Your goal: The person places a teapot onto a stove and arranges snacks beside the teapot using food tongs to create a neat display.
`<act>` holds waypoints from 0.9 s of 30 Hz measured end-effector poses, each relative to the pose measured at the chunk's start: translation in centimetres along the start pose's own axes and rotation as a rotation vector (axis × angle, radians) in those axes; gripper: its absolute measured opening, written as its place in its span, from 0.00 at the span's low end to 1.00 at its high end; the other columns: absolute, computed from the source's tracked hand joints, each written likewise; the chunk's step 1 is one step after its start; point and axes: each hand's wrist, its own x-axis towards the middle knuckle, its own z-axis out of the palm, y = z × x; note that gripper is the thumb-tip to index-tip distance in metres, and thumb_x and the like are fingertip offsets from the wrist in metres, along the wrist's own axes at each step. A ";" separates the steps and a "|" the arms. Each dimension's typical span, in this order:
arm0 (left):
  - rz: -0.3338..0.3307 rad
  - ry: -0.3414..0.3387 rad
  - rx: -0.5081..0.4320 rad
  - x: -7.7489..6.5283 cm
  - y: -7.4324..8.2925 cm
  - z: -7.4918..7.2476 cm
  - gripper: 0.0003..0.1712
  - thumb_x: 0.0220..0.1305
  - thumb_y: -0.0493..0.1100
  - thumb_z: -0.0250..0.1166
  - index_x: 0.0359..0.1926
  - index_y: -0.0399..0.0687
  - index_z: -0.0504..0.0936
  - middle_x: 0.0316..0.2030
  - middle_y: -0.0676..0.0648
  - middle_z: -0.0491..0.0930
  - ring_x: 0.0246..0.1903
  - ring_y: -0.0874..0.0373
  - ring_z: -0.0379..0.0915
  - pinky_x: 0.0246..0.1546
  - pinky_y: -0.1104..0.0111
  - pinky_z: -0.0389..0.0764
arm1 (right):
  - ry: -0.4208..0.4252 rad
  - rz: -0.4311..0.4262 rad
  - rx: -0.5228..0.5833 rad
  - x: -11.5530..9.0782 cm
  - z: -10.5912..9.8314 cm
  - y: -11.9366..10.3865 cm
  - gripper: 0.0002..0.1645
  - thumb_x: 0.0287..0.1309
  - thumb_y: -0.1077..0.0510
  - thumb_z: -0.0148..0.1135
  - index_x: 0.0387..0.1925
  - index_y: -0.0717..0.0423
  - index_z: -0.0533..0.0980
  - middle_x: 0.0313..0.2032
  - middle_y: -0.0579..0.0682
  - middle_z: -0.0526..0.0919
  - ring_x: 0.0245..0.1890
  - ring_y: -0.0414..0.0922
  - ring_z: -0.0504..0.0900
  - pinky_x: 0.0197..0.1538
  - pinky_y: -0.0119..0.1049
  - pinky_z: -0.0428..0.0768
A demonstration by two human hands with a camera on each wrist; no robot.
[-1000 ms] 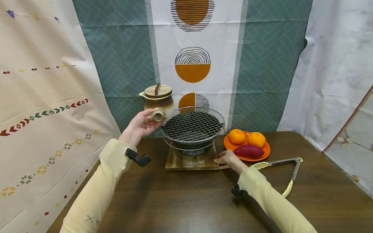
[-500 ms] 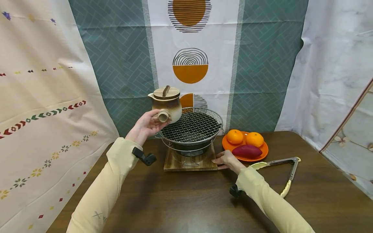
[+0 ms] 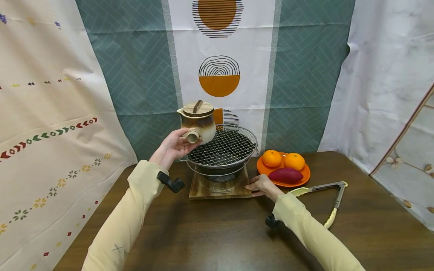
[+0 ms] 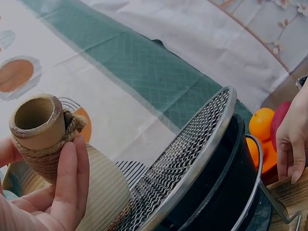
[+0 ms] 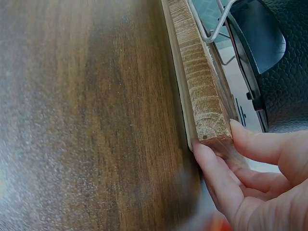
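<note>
My left hand (image 3: 173, 147) grips the rope-wrapped handle (image 4: 41, 139) of a brown and cream ceramic teapot (image 3: 207, 131). The pot wears a round wooden lid (image 3: 198, 108) and hangs over the left part of a wire-mesh grill (image 3: 230, 148). Under that mesh is a black round stove body (image 4: 211, 192) in a wire stand, set on a square wooden board (image 3: 220, 192). My right hand (image 3: 264, 186) pinches the board's front right corner, thumb on top and fingers below, as the right wrist view (image 5: 260, 178) shows.
Right of the board, an orange plate (image 3: 306, 177) holds two oranges (image 3: 294, 162) and a purple sweet potato (image 3: 286, 175). Spread tongs (image 3: 339, 186) with pale yellow tips lie beyond my right wrist. Patterned cloths hang behind and at both sides of the brown table (image 3: 210, 233).
My left hand has carried the teapot rightward, from beside the grill to over its left part. The right hand keeps its hold on the board's corner. The head view has shifted slightly.
</note>
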 end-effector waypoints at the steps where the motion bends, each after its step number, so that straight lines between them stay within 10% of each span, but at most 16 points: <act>1: 0.000 -0.004 0.006 0.1 0.0 0.0 0.15 0.65 0.42 0.53 0.36 0.29 0.74 0.32 0.36 0.76 0.31 0.47 0.77 0.40 0.67 0.75 | 0.002 0.003 -0.003 0.0 0.0 0.0 0.27 0.51 0.70 0.63 0.50 0.80 0.65 0.36 0.61 0.77 0.32 0.48 0.77 0.35 0.43 0.78; 27: -0.018 -0.029 0.085 0.8 -0.2 0.0 0.16 0.66 0.43 0.53 0.39 0.30 0.72 0.32 0.36 0.76 0.30 0.48 0.77 0.34 0.70 0.77 | 0.020 0.009 -0.021 -0.2 0.1 -0.2 0.25 0.51 0.69 0.63 0.48 0.80 0.66 0.33 0.60 0.77 0.31 0.49 0.77 0.35 0.44 0.78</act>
